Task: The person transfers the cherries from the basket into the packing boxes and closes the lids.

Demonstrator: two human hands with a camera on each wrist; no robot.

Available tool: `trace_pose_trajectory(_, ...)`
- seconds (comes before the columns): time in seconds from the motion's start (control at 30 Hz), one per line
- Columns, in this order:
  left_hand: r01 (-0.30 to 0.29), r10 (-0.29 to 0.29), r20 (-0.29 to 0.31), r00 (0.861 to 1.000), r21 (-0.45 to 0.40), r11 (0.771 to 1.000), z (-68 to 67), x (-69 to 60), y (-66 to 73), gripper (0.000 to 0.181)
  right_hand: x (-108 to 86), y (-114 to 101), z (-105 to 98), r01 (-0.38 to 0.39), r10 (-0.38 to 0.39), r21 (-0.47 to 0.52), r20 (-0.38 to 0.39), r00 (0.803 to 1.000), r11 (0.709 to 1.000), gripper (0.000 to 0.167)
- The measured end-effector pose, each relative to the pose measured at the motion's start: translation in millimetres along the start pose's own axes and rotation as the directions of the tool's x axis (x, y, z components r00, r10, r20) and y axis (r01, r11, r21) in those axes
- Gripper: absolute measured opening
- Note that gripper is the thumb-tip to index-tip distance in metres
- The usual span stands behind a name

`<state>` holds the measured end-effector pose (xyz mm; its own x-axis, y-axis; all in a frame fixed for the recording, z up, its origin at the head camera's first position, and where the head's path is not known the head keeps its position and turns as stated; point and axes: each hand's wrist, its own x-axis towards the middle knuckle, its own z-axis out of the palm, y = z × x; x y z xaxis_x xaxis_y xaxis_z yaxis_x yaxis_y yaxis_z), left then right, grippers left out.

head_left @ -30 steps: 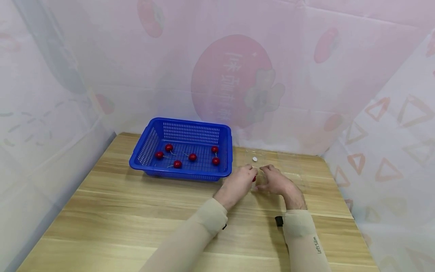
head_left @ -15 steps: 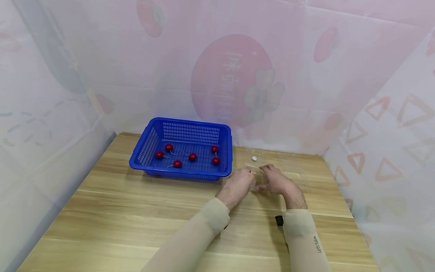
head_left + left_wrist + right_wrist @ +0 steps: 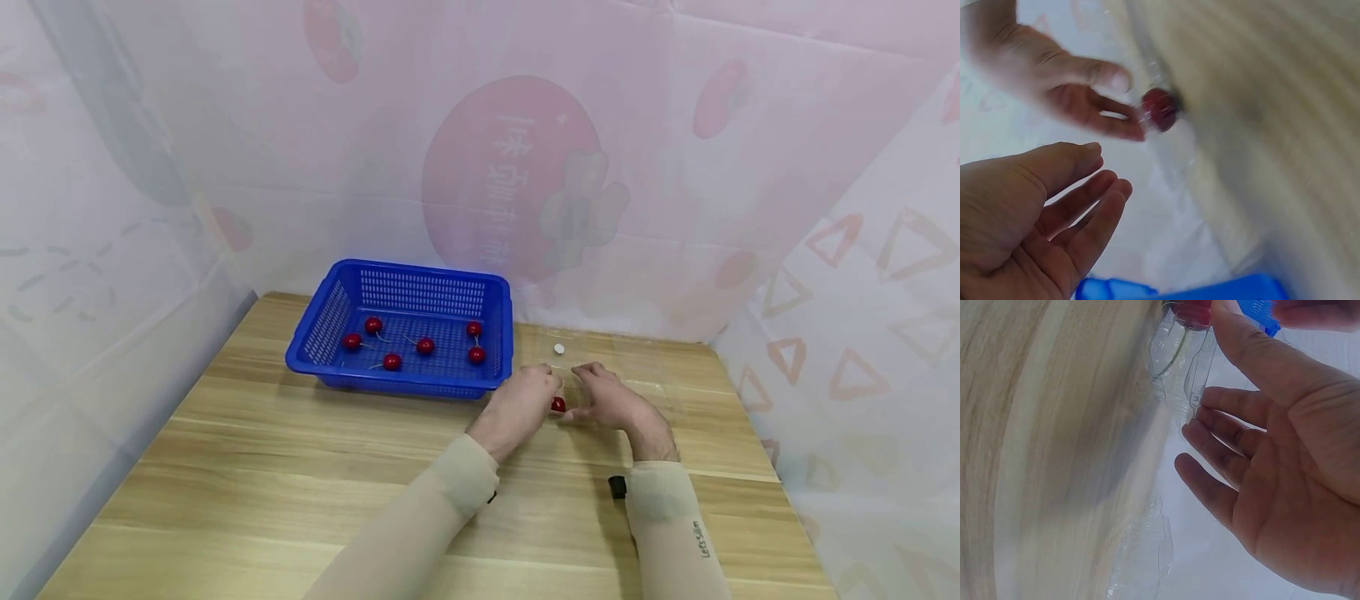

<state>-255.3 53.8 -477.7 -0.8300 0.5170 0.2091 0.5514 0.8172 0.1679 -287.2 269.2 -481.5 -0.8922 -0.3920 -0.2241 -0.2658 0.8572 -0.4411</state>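
Right wrist view: one glossy red cherry (image 3: 1192, 315) with a green stem lies within a clear plastic container (image 3: 1199, 369), whose side the right hand (image 3: 1279, 450) touches, its fingers loosely bent and apart. The left hand (image 3: 1047, 225) is near it, thumb and fingertips slightly apart. Left of the hands, a blue rectangular perforated plastic basket (image 3: 405, 383) holds six red cherries (image 3: 425, 345); pale wooden tabletop (image 3: 300, 483) spreads from its front to the slanting left edge, pink printed cloth (image 3: 660, 192) bordering the back
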Motion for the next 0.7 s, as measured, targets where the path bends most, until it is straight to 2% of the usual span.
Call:
trace_pose_trajectory(0.1, 0.012, -0.012, -0.004, 1.0, -0.048, 0.999, -19.4, -3.4, -1.9, 0.019, -1.0, -1.6, -1.1, -0.001, 0.001, 0.001, 0.002, 1.0, 1.0, 0.1)
trace_pose_trajectory(0.33, 0.041, -0.049, -0.038, 0.998, -0.188, 0.981, -46.0, -9.0, -20.8, 0.029, -2.1, -3.4, -2.5, -0.018, 0.018, 0.01, 0.009, 1.0, 1.0, 0.099)
trace_pose_trajectory(0.53, 0.065, -0.085, -0.073, 0.994, -0.244, 0.968, -59.5, -17.8, -43.4, 0.032, -0.3, -1.5, -0.7, -0.027, 0.027, 0.012, 0.016, 1.0, 1.0, 0.1)
trace_pose_trajectory(0.7, 0.131, -0.153, -0.072, 0.986, -0.248, 0.96, -64.8, -25.1, -63.6, 0.033, -0.4, -2.0, -0.8, -0.028, 0.028, 0.012, 0.018, 0.999, 1.0, 0.1)
